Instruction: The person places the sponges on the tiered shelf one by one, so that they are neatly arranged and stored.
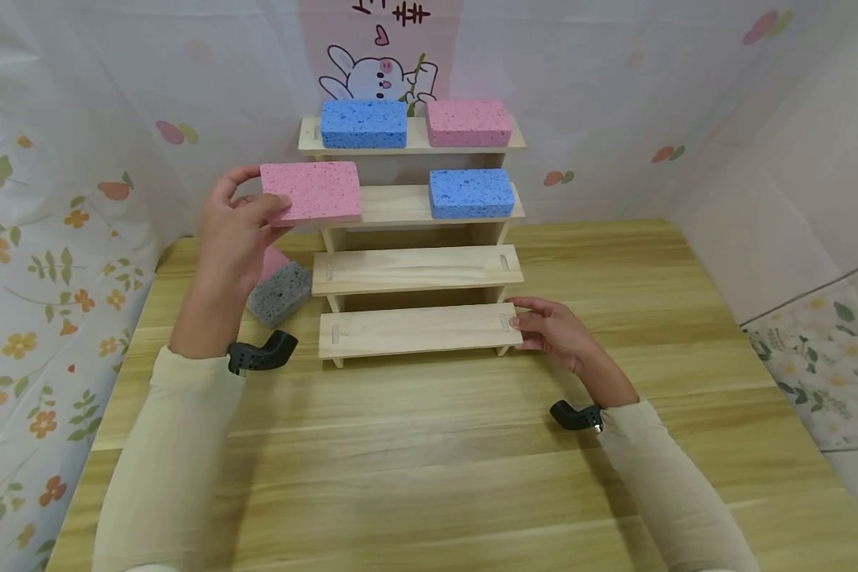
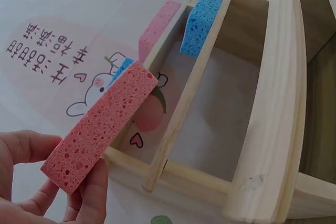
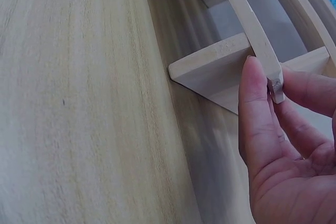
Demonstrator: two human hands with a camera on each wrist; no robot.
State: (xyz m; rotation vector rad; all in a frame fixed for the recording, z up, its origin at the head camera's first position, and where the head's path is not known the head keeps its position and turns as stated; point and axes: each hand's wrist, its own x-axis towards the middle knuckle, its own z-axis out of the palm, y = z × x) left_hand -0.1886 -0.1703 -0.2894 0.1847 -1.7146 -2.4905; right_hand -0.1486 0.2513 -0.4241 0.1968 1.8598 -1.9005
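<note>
My left hand (image 1: 232,226) pinches a pink sponge (image 1: 322,191) by its left end, over the left part of the second shelf from the top. In the left wrist view the same pink sponge (image 2: 100,127) hides most of a blue one behind it. With thumb and fingers my right hand (image 1: 554,330) grips the right end of the lowest board of a wooden step rack (image 1: 418,330); the right wrist view shows that board end (image 3: 275,85) between the fingertips. On the top shelf sit a blue sponge (image 1: 363,125) and a pink sponge (image 1: 468,123). Another blue sponge (image 1: 472,194) lies on the second shelf's right.
Left of the rack, on the wooden table (image 1: 429,461), lies a grey sponge (image 1: 280,294) beside a partly hidden pink piece (image 1: 274,260). A patterned cloth (image 1: 586,95) hangs right behind the rack. Dark wrist cameras (image 1: 264,353) stick out from both wrists.
</note>
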